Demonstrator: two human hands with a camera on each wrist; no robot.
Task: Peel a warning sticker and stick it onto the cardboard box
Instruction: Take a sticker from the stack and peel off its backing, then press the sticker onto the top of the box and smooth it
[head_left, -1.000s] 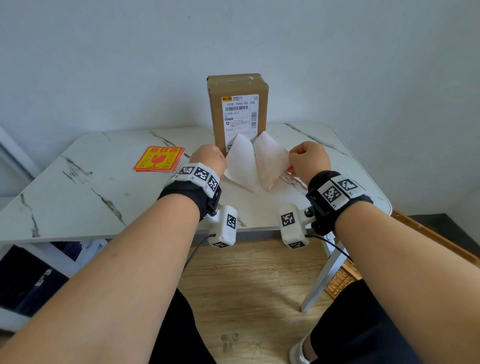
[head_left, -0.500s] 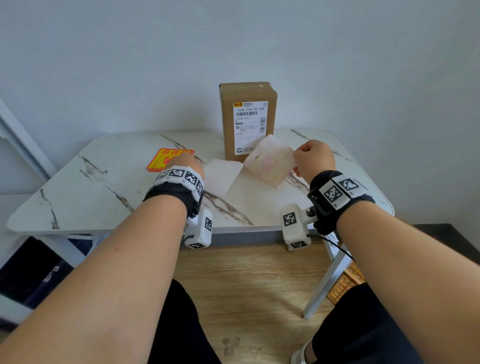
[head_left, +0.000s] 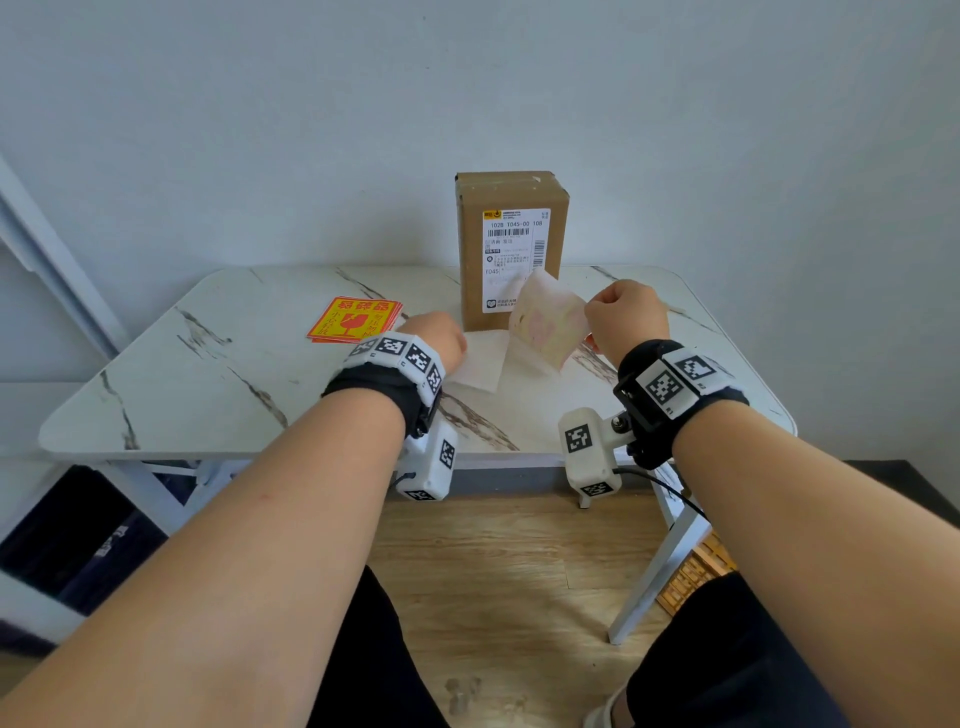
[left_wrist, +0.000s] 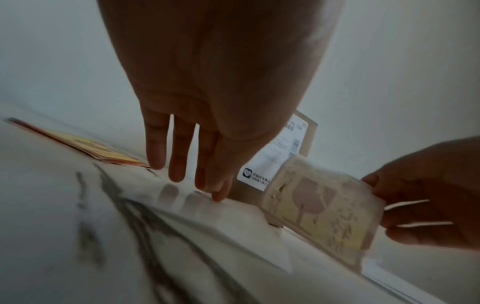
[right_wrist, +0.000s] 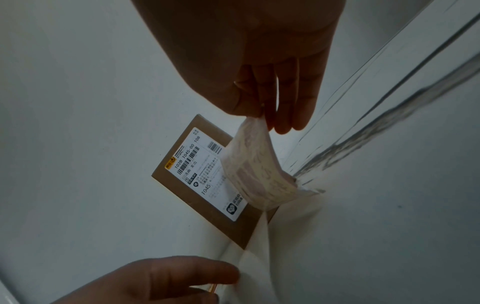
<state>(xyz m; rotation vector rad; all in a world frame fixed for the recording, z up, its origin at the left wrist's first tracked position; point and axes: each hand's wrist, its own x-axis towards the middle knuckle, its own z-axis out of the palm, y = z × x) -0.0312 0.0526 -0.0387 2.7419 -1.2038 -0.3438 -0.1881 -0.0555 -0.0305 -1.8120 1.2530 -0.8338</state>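
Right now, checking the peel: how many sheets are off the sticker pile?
2: the peeled sticker, pinched by the right hand before the cardboard box; the backing sheet, on the table by the left hand.

- The worktop (head_left: 218, 364) looks like white marble with grey veins, smooth and slightly glossy; fingertips reflect faintly in it in the left wrist view.
- The cardboard box (head_left: 511, 195) is matt brown card, with a smooth white printed paper label (head_left: 514, 249) on its front.
- The peeled sticker (head_left: 548, 325) is thin, translucent paper; its print shows through the pale back.
- The backing sheet (head_left: 480, 364) is plain white paper, smooth.
- The stack of stickers (head_left: 356, 319) is printed yellow and red, with a slight sheen.
- The floor (head_left: 519, 561) is light wood-grain planking, matt.
- The wrist straps (head_left: 374, 384) look like black cloth; the marker blocks on them are white plastic.
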